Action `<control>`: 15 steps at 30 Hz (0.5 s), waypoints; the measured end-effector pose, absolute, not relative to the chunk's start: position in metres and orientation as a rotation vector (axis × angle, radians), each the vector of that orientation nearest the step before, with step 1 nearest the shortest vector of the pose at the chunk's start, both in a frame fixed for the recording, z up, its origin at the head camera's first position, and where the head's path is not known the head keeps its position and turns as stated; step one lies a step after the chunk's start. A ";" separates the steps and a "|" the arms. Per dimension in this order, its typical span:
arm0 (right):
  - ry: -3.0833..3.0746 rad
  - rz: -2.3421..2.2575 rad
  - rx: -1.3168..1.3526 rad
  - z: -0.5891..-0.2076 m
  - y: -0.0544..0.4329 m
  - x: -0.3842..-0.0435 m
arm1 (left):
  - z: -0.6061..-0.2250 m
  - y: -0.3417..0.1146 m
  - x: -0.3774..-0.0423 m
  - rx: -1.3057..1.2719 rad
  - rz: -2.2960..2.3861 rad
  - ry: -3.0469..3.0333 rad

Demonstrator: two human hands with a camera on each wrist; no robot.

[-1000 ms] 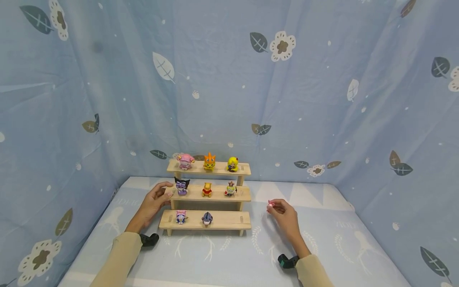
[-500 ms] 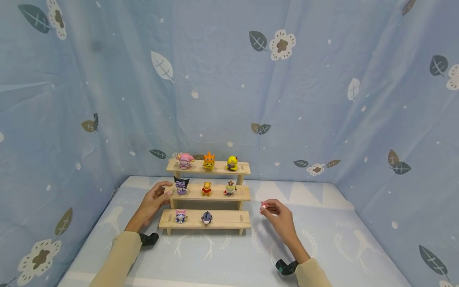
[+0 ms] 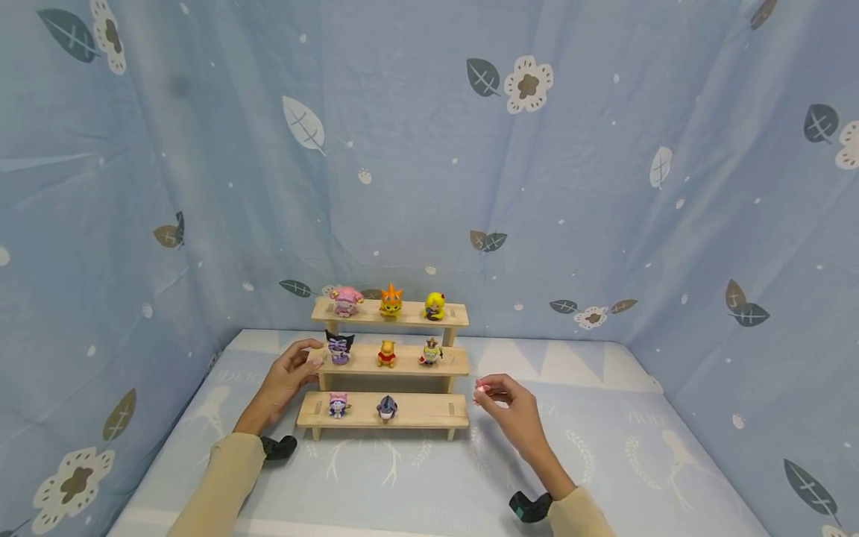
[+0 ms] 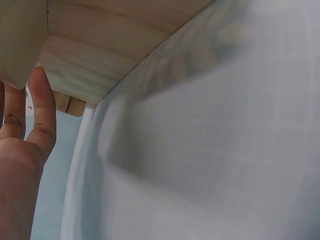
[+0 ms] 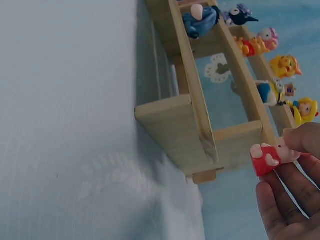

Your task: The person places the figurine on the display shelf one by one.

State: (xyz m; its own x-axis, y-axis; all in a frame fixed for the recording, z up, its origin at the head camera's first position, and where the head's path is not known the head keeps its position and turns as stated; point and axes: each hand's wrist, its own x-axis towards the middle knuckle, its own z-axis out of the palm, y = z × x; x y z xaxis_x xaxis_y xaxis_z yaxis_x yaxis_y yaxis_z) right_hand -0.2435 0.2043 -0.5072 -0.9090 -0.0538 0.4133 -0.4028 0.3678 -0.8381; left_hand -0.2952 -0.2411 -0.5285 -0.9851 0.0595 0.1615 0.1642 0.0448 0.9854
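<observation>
A three-step wooden display shelf (image 3: 419,410) stands on the cloth-covered table. My left hand (image 3: 282,384) grips the left end of its middle step; in the left wrist view, fingers (image 4: 42,100) reach up at the wood from below. Just right of the shelf, my right hand (image 3: 520,414) pinches a small pink-headed figurine (image 5: 267,159) in red between thumb and fingers, tipped sideways in the right wrist view. On the bottom step stand a pink-eared figurine (image 3: 338,405) and a blue-grey donkey figurine (image 3: 386,408), with bare wood to their right.
The middle step bears a black-eared figurine (image 3: 339,349), a red-shirted bear (image 3: 386,354) and a crowned figurine (image 3: 430,352). Above are a pink-hooded figurine (image 3: 346,302), an orange-crested one (image 3: 391,302) and a yellow-haired one (image 3: 435,306). Patterned blue curtains (image 3: 416,209) surround the table.
My right hand has moved left toward the shelf, carrying the pink-headed figurine. The left hand and the shelf have stayed in place.
</observation>
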 end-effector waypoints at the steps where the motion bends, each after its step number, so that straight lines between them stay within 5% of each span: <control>1: -2.315 1.564 0.412 -0.507 0.202 -0.243 | -0.529 -0.241 -0.295 -0.241 -2.104 -2.215; 15: -2.361 1.576 0.446 -0.492 0.164 -0.229 | -0.531 -0.242 -0.297 -0.245 -2.117 -2.204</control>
